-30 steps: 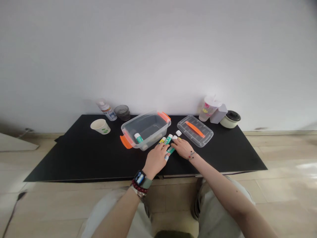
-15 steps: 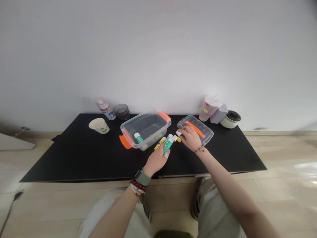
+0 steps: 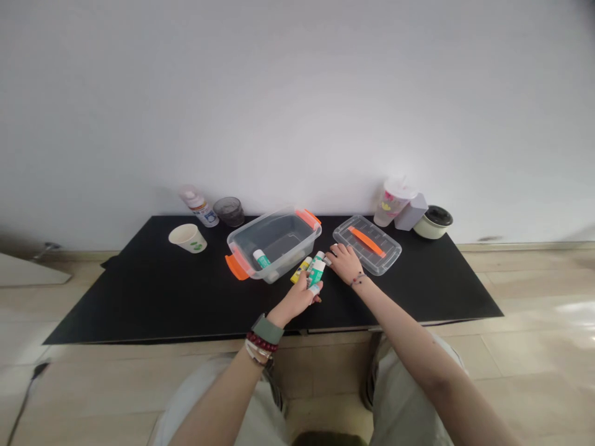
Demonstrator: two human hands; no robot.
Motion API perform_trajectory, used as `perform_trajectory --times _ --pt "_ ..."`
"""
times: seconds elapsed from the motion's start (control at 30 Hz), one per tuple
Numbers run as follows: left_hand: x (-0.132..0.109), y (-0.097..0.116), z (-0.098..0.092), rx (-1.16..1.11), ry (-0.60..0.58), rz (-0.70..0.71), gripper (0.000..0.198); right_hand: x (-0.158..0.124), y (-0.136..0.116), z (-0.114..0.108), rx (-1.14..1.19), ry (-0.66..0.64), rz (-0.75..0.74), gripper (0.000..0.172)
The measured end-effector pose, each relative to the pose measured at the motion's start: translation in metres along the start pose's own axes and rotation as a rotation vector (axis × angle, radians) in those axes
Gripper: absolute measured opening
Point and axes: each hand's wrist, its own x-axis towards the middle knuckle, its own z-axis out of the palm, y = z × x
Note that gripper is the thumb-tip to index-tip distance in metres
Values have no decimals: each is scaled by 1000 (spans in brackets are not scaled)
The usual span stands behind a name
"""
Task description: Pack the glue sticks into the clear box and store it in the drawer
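Green tube (image 3: pixel 317 275) gripped, clear tub (image 3: pixel 279 238) at 10 o'clock from it
It's held in the left hand (image 3: pixel 296 299); whether anything's pinched under the right hand (image 3: pixel 344 266) can't be told, tbh. Lid (image 3: pixel 367 241) is found around 1 o'clock from there.

On my feed, a black tabletop (image 3: pixel 139 297) carries a paper cup (image 3: pixel 187 238), bottle (image 3: pixel 199 207) and dark glass (image 3: pixel 229 212) on the left, then a clear tub (image 3: pixel 301 254), clear lid (image 3: pixel 367 243), tumbler (image 3: pixel 389 205), pale box (image 3: pixel 411 214) and lidded pot (image 3: pixel 431 227). I can't tell whether the yellow stick (image 3: pixel 301 271) beside the tub rests on the tabletop.
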Motion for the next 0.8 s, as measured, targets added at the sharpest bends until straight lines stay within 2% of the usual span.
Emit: perform_trajectory --times 0.1,0.17,0.23,0.3,0.4,0.47,0.63,0.8 --pt "0 -1 -1 8 4 16 35 1 5 -2 95 27 24 20" --pt "-1 -1 -2 14 5 45 35 2 10 -6 270 71 123 19" --pt "-2 1 -2 20 2 76 35 4 14 -10 574 123 297 24" --pt "-5 5 -1 28 -1 99 36 4 16 -16 979 156 453 36" --pt "-10 12 1 35 -13 117 38 2 12 -25 1546 151 541 48" --pt "-13 18 3 45 -5 106 39 -2 6 -32 1773 117 560 54" --pt "-15 22 7 96 6 133 38 -16 -14 -46 1959 -22 548 50" --pt "-11 16 8 127 -15 161 38 -23 -20 -51 1910 -40 503 46"
